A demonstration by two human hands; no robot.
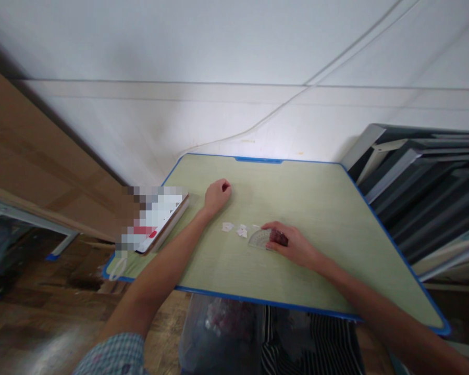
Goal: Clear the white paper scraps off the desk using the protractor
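A clear plastic protractor [260,238] is gripped at its right side by my right hand [295,246], thumb and fingers around its edge. It is low over the table or resting on it; I cannot tell which. Just left of it lie small white paper scraps [242,230], and another scrap [227,226] sits farther left. My left hand [218,194] rests farther back on the table with its fingers curled closed. Whether anything is inside that fist is hidden.
A thick book or box [162,224], partly blurred out, lies at the left edge of the green table [305,192] with blue trim. Cardboard [50,166] stands at left, dark folded panels [422,166] at right. A white cable [258,122] runs along the wall.
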